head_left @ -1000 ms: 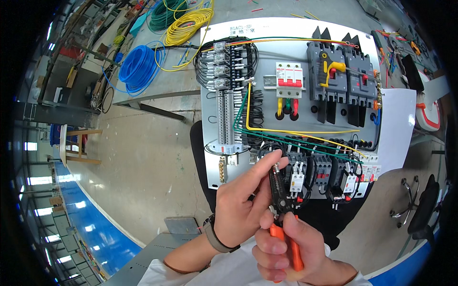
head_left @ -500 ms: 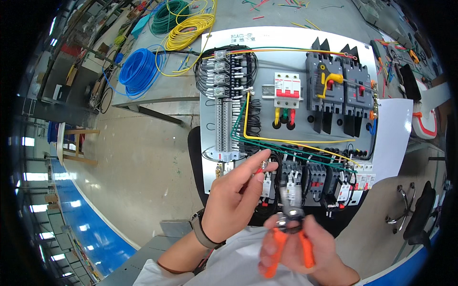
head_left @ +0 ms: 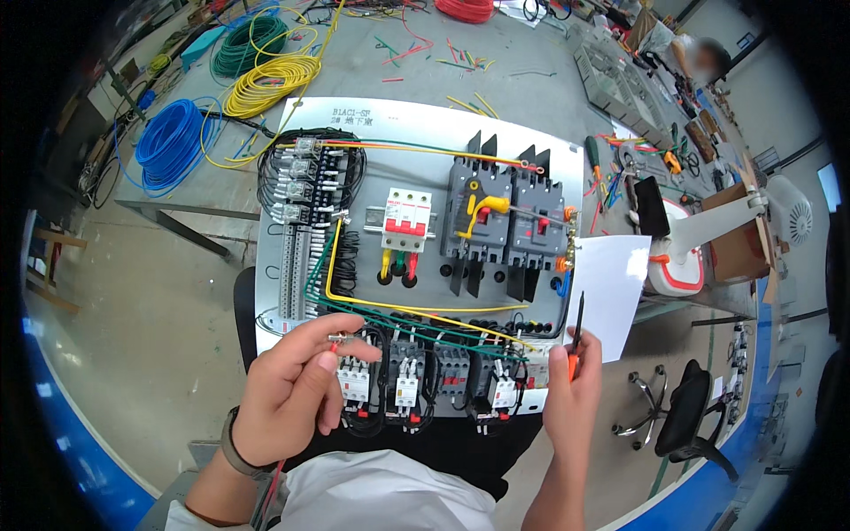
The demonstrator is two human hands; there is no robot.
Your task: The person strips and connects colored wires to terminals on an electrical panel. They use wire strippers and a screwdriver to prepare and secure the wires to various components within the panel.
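My left hand pinches a red wire with a metal lug at its end, between thumb and forefinger. The wire's tail shows again below the wrist. At the panel's right lower corner, my right hand is closed on orange-handled wire strippers, seen edge-on with the dark jaws pointing up. Both hands are over the near edge of a metal electrical panel. Green wires and a yellow wire run across it above a row of contactors.
A yellow-handled screwdriver lies over the black breakers. Wire coils in blue, green and yellow sit on the bench at left. White paper lies right of the panel. A black office chair stands at right; another person is at far right.
My right hand has moved away from the left hand to the right, and the strippers have turned edge-on. My left hand still pinches the lugged wire. The view has swung right.
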